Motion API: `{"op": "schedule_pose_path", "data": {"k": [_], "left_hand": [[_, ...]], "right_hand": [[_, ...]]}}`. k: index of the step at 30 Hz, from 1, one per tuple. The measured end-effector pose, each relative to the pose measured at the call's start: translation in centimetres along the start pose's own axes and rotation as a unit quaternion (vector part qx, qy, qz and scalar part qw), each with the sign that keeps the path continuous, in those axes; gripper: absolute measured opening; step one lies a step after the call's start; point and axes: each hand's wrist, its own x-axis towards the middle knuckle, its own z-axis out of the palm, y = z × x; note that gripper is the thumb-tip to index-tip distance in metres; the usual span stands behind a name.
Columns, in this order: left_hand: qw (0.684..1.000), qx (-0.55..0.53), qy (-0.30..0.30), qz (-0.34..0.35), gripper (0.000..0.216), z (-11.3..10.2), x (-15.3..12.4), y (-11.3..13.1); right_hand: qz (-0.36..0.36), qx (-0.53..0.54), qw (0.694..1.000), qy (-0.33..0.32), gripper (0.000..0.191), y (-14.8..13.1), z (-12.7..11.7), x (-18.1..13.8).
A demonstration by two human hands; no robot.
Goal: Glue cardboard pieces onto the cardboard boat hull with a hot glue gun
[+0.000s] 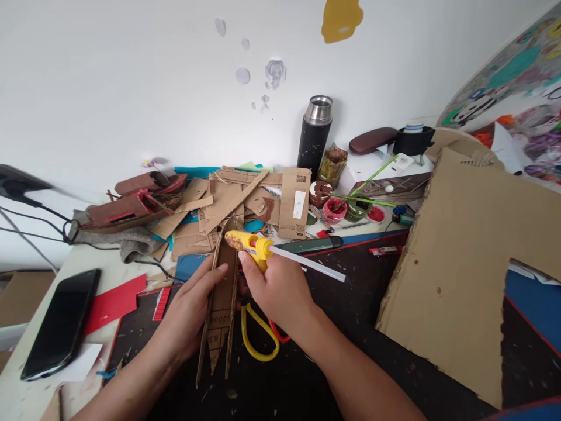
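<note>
My left hand [195, 304] grips a long, narrow cardboard boat shape [224, 292] with raised side strips and a pointed near end. In my right hand [280, 292] is a yellow hot glue gun [248, 242], its fingers wrapped round the handle. A translucent glue stick [311, 264] sticks out of the gun's back. The gun's front end is over the far part of the cardboard piece; whether the tip touches it I cannot tell. Below my right hand lie scissors with a yellow handle loop [260, 336], partly hidden.
Cardboard scraps [228, 202] are piled at the back, beside brown-painted model boats [127, 207]. A black flask [314, 137] stands behind open paint pots [335, 209]. A large cardboard sheet [451, 275] lies right; a phone [61, 324] lies left. A utility knife [309, 244] is beyond my hands.
</note>
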Motion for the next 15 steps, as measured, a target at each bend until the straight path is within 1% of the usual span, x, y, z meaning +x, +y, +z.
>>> {"op": "schedule_pose_path", "data": {"k": [6,9,13,15], "left_hand": [[1.0,-0.001,0.006,0.011,0.049,0.04,0.09,0.04],[0.999,-0.004,0.032,0.006,0.051,0.14,0.02,0.12],[0.997,-0.004,0.079,-0.005,0.06,0.36,-0.05,0.28],[0.996,-0.003,0.083,-0.007,0.062,0.46,-0.08,0.41]], "right_hand": [[-0.013,-0.012,1.0,0.006,0.039,-0.02,0.06,-0.03],[-0.017,-0.016,1.0,0.007,0.037,-0.06,0.04,-0.07],[-0.016,-0.023,1.0,-0.003,0.037,-0.13,-0.06,-0.12],[-0.016,-0.025,1.0,-0.005,0.036,-0.18,-0.09,-0.09]]}}
